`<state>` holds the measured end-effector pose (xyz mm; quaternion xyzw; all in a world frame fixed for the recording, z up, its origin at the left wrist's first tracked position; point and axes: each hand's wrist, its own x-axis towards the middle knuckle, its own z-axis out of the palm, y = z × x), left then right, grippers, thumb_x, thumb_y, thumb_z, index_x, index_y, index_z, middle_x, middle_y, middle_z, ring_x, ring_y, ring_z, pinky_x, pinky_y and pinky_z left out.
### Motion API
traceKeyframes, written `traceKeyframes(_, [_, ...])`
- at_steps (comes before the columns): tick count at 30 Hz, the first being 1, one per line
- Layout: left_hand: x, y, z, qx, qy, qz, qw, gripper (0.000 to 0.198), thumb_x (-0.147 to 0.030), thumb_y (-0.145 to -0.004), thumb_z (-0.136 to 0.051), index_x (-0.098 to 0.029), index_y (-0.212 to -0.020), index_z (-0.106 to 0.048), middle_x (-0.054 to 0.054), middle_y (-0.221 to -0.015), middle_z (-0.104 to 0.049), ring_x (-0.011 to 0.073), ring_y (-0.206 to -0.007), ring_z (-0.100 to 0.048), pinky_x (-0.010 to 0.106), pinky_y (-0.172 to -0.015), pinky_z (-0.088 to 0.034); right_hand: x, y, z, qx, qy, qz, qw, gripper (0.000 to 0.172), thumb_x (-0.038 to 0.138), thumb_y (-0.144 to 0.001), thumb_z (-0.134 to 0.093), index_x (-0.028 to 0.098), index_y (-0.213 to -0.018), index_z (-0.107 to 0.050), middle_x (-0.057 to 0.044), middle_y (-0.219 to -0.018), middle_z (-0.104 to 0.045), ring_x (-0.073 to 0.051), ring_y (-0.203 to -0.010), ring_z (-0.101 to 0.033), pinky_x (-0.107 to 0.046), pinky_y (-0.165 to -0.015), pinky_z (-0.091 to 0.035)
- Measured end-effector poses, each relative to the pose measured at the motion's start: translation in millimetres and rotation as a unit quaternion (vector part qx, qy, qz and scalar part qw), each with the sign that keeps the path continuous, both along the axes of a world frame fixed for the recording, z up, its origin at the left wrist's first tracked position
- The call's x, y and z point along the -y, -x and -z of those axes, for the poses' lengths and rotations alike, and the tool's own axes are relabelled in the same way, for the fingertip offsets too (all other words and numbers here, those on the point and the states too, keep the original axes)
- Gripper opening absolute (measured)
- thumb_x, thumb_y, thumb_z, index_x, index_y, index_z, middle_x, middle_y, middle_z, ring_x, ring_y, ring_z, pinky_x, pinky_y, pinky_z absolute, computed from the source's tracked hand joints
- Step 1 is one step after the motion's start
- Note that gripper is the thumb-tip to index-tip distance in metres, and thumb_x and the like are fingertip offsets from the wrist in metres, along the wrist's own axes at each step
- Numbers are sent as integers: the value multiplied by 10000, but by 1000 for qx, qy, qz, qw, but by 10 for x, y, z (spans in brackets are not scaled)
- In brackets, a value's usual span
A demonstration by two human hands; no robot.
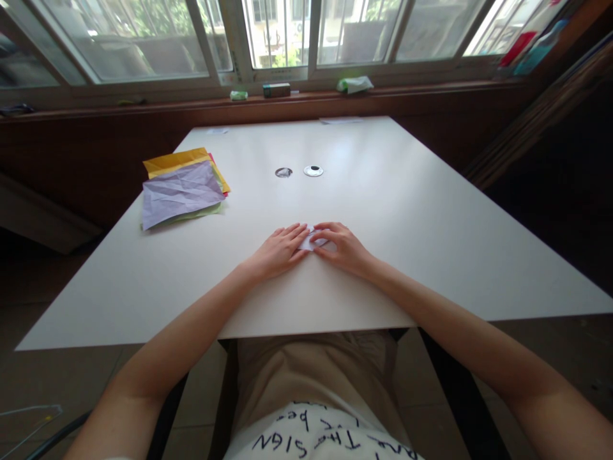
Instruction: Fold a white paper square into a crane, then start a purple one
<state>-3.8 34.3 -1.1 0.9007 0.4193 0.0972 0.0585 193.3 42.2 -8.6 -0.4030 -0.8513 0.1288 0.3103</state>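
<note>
Two Hands at a Folded Sheet Beneath a Bright Window

Seen from the wearer's head, a person sits at a wide white counter point(431, 223), working near the close edge on a small piece of folded white paper point(305, 244). The left hand point(282, 250) lies nearly flat, its fingers extended and lightly parted over the paper's left side, gripping nothing. The right hand point(345, 250) arches over the other side, thumb and forefinger curved and a little apart; whether those fingers pinch the paper cannot be told.

To the left, a loose pile of coloured sheets point(184, 188) rests with a creased lilac one on top and yellow, red and green edges showing. Two round fittings point(313, 171) sit side by side beyond the hands, and pale slips point(341, 120) lie along the far edge.

Behind the counter, a wooden sill point(191, 105) carries a small dark box point(276, 90) and a green-and-white packet point(354, 84). Daylight enters through sliding windows point(275, 32), with bars and greenery outside. Tiled floor point(191, 409) shows below, in shadow.
</note>
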Motion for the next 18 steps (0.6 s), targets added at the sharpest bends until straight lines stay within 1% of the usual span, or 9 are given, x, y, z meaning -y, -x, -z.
traceKeyframes(7, [-16, -3, 11, 0, 11, -8, 1000, 485, -388, -916, -220, -188, -1349, -310, 64, -1421, -314, 182, -1326, -247, 381, -1057, -252, 0, 3, 3, 0, -9, -1, 1000, 162, 255, -738, -595, 225, -884, -659, -77, -1060, -609, -214, -998, -553, -386, -888, -420])
traceKeyframes(11, [-15, -5, -4, 6, 17, -12, 1000, 465, -352, -924, -195, -189, -1339, -329, 58, -1411, -335, 173, -1319, -263, 387, -1053, -262, -28, -6, 25, -10, -3, 1, 1000, 141, 217, -767, -564, 229, -863, -666, -64, -1045, -617, -197, -976, -558, -378, -879, -420])
traceKeyframes(15, [-14, -13, -20, 16, 27, -5, 1000, 449, -335, -926, -197, -198, -1324, -354, 50, -1401, -355, 165, -1315, -273, 378, -1054, -265, -47, -14, 20, -28, 6, -1, 1000, 130, 226, -794, -545, 233, -814, -673, -42, -941, -646, -179, -892, -563, -346, -831, -435])
traceKeyframes(18, [-14, -30, -21, 36, 28, -4, 999, 434, -319, -926, -211, -193, -1298, -395, 47, -1382, -388, 162, -1300, -305, 367, -1051, -280, -45, -16, -1, -21, 6, 7, 1000, 157, 259, -813, -529, 222, -766, -674, -43, -843, -645, -173, -799, -552, -330, -776, -438])
